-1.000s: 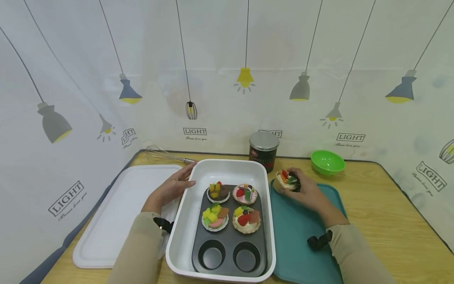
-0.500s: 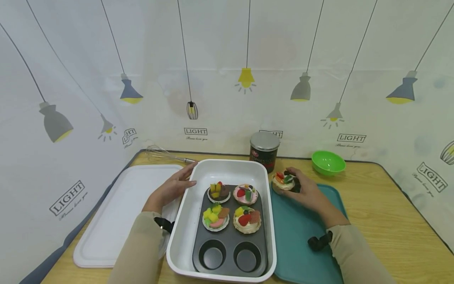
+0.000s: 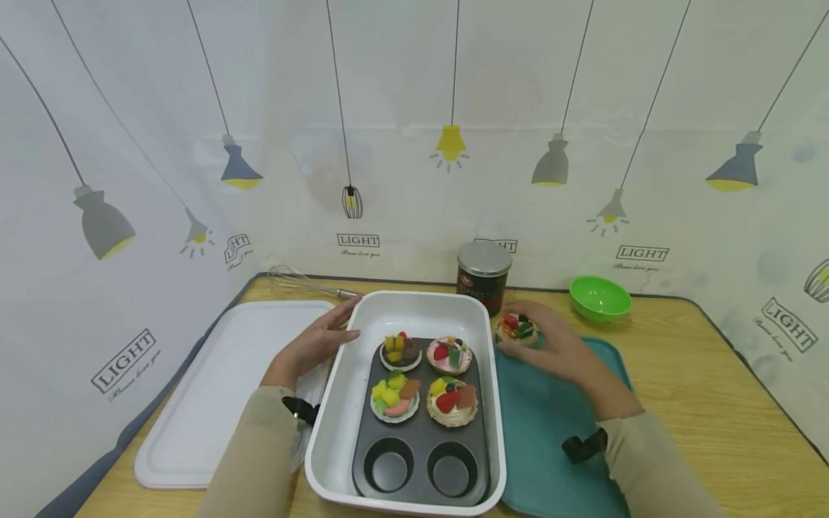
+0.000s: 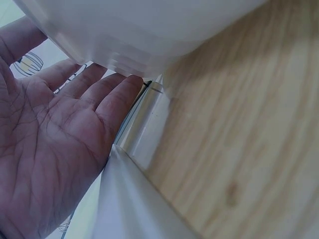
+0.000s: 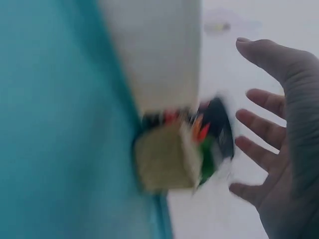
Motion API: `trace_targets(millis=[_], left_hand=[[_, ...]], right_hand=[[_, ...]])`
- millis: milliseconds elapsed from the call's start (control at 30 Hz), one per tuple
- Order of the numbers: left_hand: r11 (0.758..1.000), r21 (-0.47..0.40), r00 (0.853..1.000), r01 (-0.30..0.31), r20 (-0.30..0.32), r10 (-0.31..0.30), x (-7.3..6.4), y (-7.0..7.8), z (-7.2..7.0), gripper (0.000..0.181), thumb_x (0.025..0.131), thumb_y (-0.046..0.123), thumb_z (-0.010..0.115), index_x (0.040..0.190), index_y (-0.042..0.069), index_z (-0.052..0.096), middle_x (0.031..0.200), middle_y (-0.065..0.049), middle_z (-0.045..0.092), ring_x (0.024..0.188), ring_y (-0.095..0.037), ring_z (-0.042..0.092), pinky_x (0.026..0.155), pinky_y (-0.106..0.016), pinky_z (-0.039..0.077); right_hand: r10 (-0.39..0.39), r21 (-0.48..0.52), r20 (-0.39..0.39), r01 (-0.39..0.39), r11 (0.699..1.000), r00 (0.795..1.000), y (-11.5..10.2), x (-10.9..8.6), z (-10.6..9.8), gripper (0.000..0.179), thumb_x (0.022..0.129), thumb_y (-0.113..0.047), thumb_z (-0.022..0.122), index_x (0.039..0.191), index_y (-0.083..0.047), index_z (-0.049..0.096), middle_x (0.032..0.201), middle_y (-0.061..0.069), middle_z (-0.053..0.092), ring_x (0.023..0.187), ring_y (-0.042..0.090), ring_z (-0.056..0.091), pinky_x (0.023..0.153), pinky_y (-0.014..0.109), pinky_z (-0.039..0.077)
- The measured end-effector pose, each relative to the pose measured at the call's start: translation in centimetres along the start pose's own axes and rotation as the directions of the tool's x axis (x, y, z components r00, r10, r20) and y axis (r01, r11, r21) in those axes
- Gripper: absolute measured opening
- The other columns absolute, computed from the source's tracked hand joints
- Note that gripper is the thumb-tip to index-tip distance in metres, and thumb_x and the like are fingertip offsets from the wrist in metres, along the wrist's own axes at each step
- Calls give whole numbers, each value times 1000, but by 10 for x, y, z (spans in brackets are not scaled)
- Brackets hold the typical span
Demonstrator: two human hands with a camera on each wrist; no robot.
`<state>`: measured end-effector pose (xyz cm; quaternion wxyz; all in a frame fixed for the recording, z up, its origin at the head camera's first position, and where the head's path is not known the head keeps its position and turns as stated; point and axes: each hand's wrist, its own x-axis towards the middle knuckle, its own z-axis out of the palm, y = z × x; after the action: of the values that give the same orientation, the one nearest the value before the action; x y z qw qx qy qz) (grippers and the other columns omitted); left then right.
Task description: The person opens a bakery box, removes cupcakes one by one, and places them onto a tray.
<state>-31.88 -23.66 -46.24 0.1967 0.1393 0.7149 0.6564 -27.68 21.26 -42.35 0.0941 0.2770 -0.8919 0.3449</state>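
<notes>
The right hand [image 3: 547, 342] has a wide grip, thumb and fingers spread apart around a fruit-topped tart [image 3: 516, 329] on the far left corner of the teal tray [image 3: 550, 432]. The left hand [image 3: 314, 345] rests relaxed fingers on the white bin [image 3: 332, 403]. Behind the tart, a dark can [image 3: 481, 284] shows "PRESSO". "LIGHT" repeats, boxed, across the wall covering [image 3: 401, 165] — the script beneath is too small to read surely.

Hands [image 3: 312, 347] [image 3: 558, 344] flank a white basin [image 3: 417, 316] whose muffin tin [image 3: 424, 447] holds four tarts [image 3: 452, 404].
</notes>
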Motion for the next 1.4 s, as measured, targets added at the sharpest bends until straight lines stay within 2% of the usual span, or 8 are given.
trace_targets(millis=[100,200,433,600,800,1000,1133,1400], left_hand=[[1000,-2,1000,1,-3,-1,0,0,0,75,97,13,62,159,36,27,166,6,20,150,-24,25,119,-51,24],[1000,-3,1000,7,-13,-7,0,0,0,74,97,13,63,158,38,29,165,8,22,150,-22,26,119,-50,25],[1000,1,1000,2,-12,-2,0,0,1,76,97,13,63,159,35,26,167,6,19,151,-25,23,119,-51,24],[1000,-1,1000,9,-21,-9,1,-1,1,75,97,13,64,159,36,28,166,7,20,151,-23,24,119,-50,25],[1000,-11,1000,12,-16,-12,1,0,2,76,96,14,65,159,37,28,166,7,21,150,-24,25,119,-50,26],[1000,-17,1000,15,-18,-15,0,0,1,76,96,16,65,159,37,28,166,7,20,151,-25,25,119,-52,25],[1000,-20,1000,14,-19,-14,1,-1,1,76,95,16,65,159,36,28,166,7,20,151,-25,25,119,-51,25],[1000,-21,1000,14,-17,-14,0,1,1,76,96,16,65,159,37,28,166,7,21,150,-24,26,119,-51,25]], right_hand=[[-168,32,23,168,985,985,-24,4,2,53,87,-30,81,133,-11,60,133,9,62,124,31,57,99,57,49],[-276,110,95,266,958,956,-45,4,8,44,89,-24,79,128,-11,62,122,6,68,113,27,64,93,52,54],[-348,311,289,256,915,892,-73,0,30,34,93,-27,75,120,-9,66,113,3,71,99,21,68,85,41,58],[-387,309,302,295,904,871,-76,-3,42,34,92,-29,76,121,-13,67,118,0,68,101,19,65,88,37,56],[-314,253,354,233,939,881,-76,-5,46,48,88,-39,79,127,-17,64,134,0,62,120,15,58,102,39,49],[-182,120,466,142,983,866,-80,-7,49,72,82,-52,80,141,-19,55,134,-8,55,101,8,55,88,30,51],[-169,25,476,178,984,863,-83,-6,52,75,82,-51,81,143,-16,54,126,-10,57,98,7,53,87,30,50],[-104,-99,482,172,980,870,-91,-8,55,79,80,-53,81,144,-16,52,133,-6,58,110,9,53,98,39,49]])
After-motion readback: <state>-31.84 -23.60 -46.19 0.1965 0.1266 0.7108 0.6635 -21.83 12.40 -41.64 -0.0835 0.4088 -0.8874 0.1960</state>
